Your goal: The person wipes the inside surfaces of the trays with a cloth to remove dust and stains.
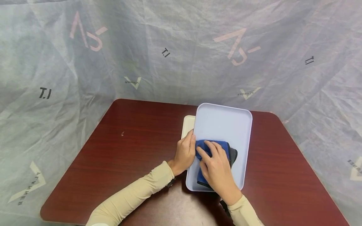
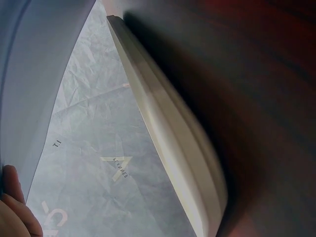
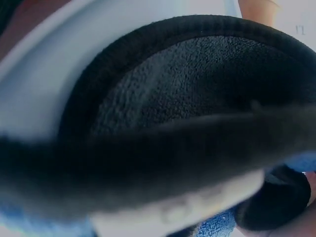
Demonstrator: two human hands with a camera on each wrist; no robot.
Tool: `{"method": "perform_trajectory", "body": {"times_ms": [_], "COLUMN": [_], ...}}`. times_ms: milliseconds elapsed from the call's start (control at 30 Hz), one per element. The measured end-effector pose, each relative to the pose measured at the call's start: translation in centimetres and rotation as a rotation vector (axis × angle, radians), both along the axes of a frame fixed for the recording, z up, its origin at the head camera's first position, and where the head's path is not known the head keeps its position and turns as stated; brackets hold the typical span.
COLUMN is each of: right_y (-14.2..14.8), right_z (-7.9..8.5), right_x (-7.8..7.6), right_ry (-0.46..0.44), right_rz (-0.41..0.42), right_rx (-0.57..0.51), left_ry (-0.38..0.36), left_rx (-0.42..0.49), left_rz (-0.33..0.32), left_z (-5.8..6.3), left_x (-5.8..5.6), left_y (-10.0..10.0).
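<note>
My left hand (image 1: 183, 153) grips the left rim of a light lavender tray (image 1: 223, 122), its fingers (image 2: 15, 182) at the tray's edge in the left wrist view. The tray is held up off the table, tilted. My right hand (image 1: 216, 163) holds a folded blue cloth (image 1: 223, 146) against the tray's inner face, fingers spread and bent over it. The cloth has black trim and a dark grey side (image 3: 197, 79), which fills much of the right wrist view along with a pale label (image 3: 182, 210). Part of the cloth is hidden under the right hand.
A cream tray (image 1: 187, 124) lies on the dark red-brown table (image 1: 135, 141), partly hidden behind the lavender tray. Grey printed sheeting (image 1: 181, 62) hangs around the table's far side and flanks.
</note>
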State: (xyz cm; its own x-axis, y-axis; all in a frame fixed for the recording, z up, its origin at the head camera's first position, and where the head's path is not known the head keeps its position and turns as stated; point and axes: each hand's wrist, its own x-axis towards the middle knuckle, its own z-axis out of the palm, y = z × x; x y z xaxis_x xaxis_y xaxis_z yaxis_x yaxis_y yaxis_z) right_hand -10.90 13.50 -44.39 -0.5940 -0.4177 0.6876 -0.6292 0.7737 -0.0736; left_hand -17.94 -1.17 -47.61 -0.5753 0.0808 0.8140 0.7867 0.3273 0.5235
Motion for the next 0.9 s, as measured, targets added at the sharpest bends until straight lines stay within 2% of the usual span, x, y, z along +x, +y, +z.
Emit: {"method": "perform_trajectory", "body": {"times_ms": [267, 567, 900], "right_y": [0.2, 1.4, 5.1], "right_z": [-0.5, -0.5, -0.6], "right_x": [0.5, 0.3, 0.0], "right_ry": [-0.014, -0.042, -0.051], "right_rz": [-0.001, -0.001, -0.109], "right_rx": [0.016, -0.033, -0.074], "left_ry": [0.008, 0.000, 0.023], "left_rx": [-0.012, -0.022, -0.018], "left_rz": [-0.001, 0.027, 0.025], "left_z": [0.1, -0.1, -0.1], "left_x": [-0.3, -0.2, -0.2], "left_y": [-0.1, 0.0, 0.3]}}
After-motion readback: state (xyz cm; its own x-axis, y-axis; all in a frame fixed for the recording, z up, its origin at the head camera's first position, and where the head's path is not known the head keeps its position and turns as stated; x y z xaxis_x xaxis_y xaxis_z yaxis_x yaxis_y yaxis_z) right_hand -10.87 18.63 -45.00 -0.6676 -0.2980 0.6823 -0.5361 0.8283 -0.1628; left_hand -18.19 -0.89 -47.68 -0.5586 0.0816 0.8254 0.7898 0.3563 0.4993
